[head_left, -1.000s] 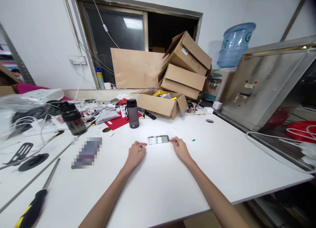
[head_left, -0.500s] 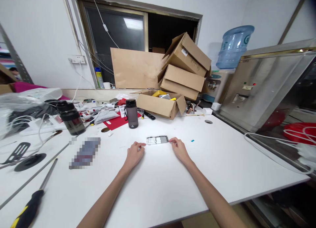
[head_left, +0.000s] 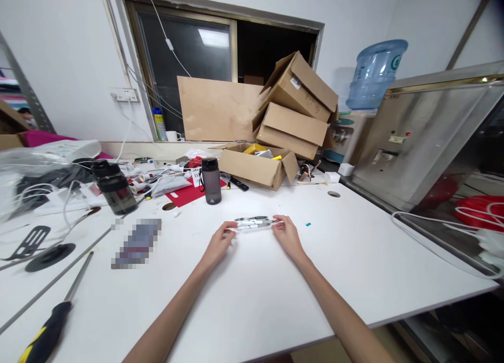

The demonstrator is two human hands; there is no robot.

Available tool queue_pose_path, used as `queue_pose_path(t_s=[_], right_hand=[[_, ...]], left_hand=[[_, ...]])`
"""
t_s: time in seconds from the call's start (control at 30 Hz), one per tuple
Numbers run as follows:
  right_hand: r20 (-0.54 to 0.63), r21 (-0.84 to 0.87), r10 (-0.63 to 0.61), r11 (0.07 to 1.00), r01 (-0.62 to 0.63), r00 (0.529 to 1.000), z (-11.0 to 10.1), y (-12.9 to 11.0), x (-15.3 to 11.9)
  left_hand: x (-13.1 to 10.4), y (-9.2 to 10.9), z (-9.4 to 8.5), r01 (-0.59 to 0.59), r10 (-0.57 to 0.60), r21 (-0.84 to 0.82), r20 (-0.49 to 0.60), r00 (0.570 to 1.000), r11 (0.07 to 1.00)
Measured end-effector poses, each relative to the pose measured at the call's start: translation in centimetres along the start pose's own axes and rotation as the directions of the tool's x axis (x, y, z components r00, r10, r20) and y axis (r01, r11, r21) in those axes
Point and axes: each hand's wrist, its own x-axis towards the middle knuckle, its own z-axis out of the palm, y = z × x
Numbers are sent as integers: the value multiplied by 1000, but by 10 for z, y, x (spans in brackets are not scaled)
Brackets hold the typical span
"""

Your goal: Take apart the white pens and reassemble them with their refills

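Several pens (head_left: 253,223), with clear or white barrels and dark parts, lie side by side in a small bunch over the white table. My left hand (head_left: 219,242) has its bent fingers and thumb at the left ends of the pens. At their right ends, the fingertips of my right hand (head_left: 287,236) close around the tips. One darker pen along the far side sits slightly apart from the others. Whether the bunch rests on the table or is lifted a little, I cannot tell.
A small blue scrap (head_left: 308,224) lies right of my hands. Beyond them stand a dark bottle (head_left: 211,183) and an open cardboard box (head_left: 252,166). To the left are a blurred-out flat item (head_left: 137,242), another bottle (head_left: 114,187) and a screwdriver (head_left: 51,321). A metal cabinet (head_left: 425,137) borders the right.
The pens were spread in a flat row and are now bunched more closely. My fingers have curled in around both ends, where before only fingertips touched them.
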Motion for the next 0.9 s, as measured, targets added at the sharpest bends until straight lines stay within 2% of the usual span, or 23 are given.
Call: queue_pose_path(t_s=[0.13,0.27,0.37,0.57,0.8,0.9], right_hand=[[44,13,-40,999,40,998,0,-7,-3],[101,4,-61,998,61,993,2,-16,-6],[135,-3,-68,998,69,989,2,-23,-7],[249,-45,-48,997,61,967,2,-36,-12],[368,-96,-94,986,138,925,0,-44,-17],[400,-119,-105,979,166,911,-2,-44,-18]], left_hand=[[-1,3,3,-18,20,-140,19,1000,990],[-2,4,5,7,12,-167,116,993,986],[-5,6,7,-17,36,-115,164,986,993],[-10,12,6,-93,84,52,151,985,994],[-12,20,4,-170,155,90,145,977,981],[-14,24,4,-147,134,78,152,979,986]])
